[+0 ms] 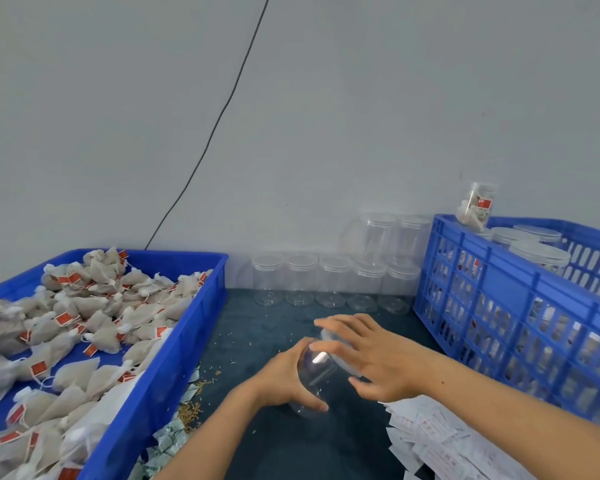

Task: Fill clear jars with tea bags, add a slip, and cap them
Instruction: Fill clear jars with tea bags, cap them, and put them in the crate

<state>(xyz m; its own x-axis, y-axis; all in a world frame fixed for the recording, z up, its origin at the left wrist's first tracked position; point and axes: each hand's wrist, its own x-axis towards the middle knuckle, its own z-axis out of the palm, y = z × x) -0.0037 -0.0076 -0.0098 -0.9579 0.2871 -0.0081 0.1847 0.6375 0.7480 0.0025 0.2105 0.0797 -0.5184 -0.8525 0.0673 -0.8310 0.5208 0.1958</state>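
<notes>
An empty clear jar (314, 379) is tilted on the dark table mat in front of me. My left hand (284, 382) grips its body from the left. My right hand (364, 355) lies over its clear lid (329, 337), fingers curved around the rim. Tea bags (84, 323) with red tags fill the blue tray (174, 344) at the left. White paper slips (440, 441) are piled at the lower right.
Several empty capped jars (333, 282) stand along the wall, some stacked. A blue slatted crate (499, 289) at the right holds filled jars; one filled jar (475, 206) sits on its rim. Small packets (170, 434) and spilled grains lie beside the tray. A black cable runs down the wall.
</notes>
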